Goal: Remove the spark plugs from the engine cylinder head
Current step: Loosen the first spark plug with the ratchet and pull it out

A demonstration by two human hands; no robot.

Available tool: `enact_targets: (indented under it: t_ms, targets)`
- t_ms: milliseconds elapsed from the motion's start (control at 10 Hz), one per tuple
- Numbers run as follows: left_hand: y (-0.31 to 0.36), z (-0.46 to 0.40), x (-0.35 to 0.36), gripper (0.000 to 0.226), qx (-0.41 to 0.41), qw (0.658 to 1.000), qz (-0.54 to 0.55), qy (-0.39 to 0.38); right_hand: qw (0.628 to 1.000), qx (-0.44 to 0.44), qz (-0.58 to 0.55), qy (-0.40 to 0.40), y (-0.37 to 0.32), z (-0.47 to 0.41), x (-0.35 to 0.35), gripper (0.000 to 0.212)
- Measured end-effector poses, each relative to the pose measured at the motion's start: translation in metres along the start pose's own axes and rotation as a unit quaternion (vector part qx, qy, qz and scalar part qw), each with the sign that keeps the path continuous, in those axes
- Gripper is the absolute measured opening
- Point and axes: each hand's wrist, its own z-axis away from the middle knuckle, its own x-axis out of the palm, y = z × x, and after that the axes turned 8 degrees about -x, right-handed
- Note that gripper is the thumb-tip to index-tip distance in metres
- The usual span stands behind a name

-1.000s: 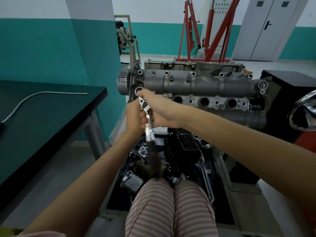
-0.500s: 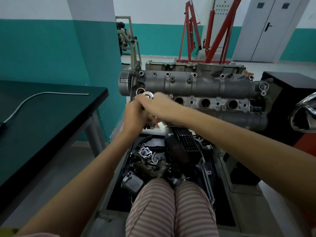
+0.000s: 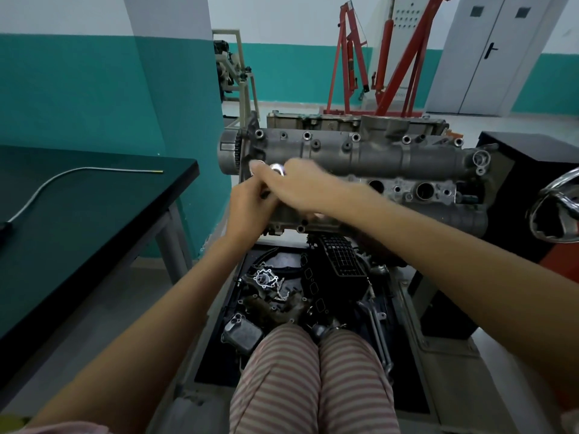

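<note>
Both hands are working close together at the left end of the cylinder head [image 3: 360,158], which is sitting on a stand straight ahead of the person. The right hand [image 3: 300,189] is lying over a bright metal tool head [image 3: 277,168], probably a ratchet, with its fingers curled about it; the rest of the tool is hidden beneath the hand. The left hand [image 3: 250,208] is pressed up against the right one from below, fingers bent as if gripping the tool's shaft, though what exactly it is holding cannot be made out. The spark plugs themselves are not showing: they would be sitting deep in the row of round wells along the head, two of which, such as the open well [image 3: 425,190], are lying bare further right, while the one being worked is covered by the hands. To do this step well, the tool should be kept straight in line with the well, one hand steadying the top while the other is turning, since tilting could crack the plug or damage the thread. A desk [image 3: 94,214] with a thin bent rod [image 3: 94,170] is standing to the left, and loose engine parts [image 3: 275,296] are lying in a tray below.
</note>
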Motion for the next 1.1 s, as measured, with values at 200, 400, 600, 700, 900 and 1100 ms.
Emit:
enact_targets:
  t_ms: [200,400,600,700,900,1100]
  targets:
    - [-0.009,-0.002,-0.004,0.018,0.079,0.995,-0.062,0.008,0.973,-0.076,0.211,0.050,0.005,-0.005,-0.004,0.058]
    - [-0.007,0.003,0.005,0.032,-0.068,0.997,-0.035,0.031,0.866,0.128,-0.468,-0.119,-0.006,0.003,0.013,0.037]
    - [-0.010,-0.011,-0.005,0.025,0.059,0.995,-0.074,-0.030,0.907,-0.132,0.397,0.050,0.000,-0.009,-0.019,0.062]
    - [-0.012,-0.005,-0.002,0.026,0.082,0.996,-0.046,-0.002,0.934,-0.117,0.329,0.069,0.001,-0.010,-0.007,0.063]
    - [0.002,0.008,0.013,0.036,-0.056,0.986,0.153,0.028,0.816,0.164,-0.543,-0.114,-0.005,0.003,-0.001,0.043]
    - [-0.006,-0.005,-0.003,0.016,0.032,0.997,-0.063,-0.022,0.919,-0.108,0.376,0.052,-0.005,-0.008,-0.014,0.064]
